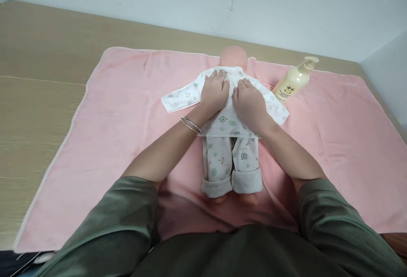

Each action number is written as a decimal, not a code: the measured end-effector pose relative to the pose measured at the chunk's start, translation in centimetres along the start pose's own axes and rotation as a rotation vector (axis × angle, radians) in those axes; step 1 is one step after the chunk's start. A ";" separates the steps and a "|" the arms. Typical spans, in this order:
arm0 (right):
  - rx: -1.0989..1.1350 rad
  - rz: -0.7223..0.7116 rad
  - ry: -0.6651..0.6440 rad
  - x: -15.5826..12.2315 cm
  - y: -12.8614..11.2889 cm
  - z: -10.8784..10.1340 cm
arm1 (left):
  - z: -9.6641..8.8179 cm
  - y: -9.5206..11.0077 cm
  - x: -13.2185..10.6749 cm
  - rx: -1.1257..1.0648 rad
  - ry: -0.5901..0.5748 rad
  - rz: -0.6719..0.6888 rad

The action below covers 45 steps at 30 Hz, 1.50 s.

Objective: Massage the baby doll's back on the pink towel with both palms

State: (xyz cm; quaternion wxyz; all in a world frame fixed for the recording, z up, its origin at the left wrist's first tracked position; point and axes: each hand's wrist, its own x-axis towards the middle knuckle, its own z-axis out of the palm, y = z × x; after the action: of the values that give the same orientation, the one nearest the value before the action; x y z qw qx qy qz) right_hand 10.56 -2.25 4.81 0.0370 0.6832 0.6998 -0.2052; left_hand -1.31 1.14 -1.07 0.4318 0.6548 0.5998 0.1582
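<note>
Both of your hands lie flat on the chest of the baby doll [231, 116], which rests on its back on the pink towel [127, 120] spread over the wooden table [38, 99]. Your left hand [215, 92] and right hand [249, 103] sit side by side, thumbs nearly touching over the middle of the printed top [227, 120]. The fingers are loosely together and extended, pressing on the cloth rather than clamped on anything (whether any fingertip pinches a fold near the collar, you cannot tell from here).

Just beyond your fingertips is the doll's bare head [233, 58]; behind your wrists are the printed trousers [230, 158], cuffs rolled at the ankles, with the feet [235, 200] peeking out.

The clothing looks thin, soft and limp, so it will probably bunch and slide under your palms; take it by the edges or the sleeves [179, 98] spread to either side of your hands. The doll looks light and somewhat rigid, best supported under the torso and head.

A pump bottle [294, 81] of cream-coloured lotion lies near your right fingers, past the sleeve, likely smooth and prone to roll. A bangle [190, 124] circles your left wrist.
</note>
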 end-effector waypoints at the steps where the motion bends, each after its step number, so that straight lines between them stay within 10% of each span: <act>1: 0.011 0.005 -0.005 0.2 0.1 0.1 | 0.2 -0.2 0.0 -0.007 0.008 0.006; 21: 0.113 -0.029 -0.110 2.7 3.7 0.4 | 0.7 2.3 -2.4 0.143 0.069 0.056; 30: -0.028 0.012 -0.071 -0.1 0.0 0.0 | 0.0 0.9 -1.1 0.124 0.034 0.101; 45: -0.045 -0.024 -0.041 1.3 1.8 0.5 | 0.6 1.2 -1.6 0.108 0.015 0.047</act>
State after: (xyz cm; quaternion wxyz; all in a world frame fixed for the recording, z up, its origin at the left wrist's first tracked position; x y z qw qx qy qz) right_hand 12.09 -1.28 3.49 0.0640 0.6694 0.7115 -0.2038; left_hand -0.42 -0.42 -0.05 0.3874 0.6901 0.5950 0.1405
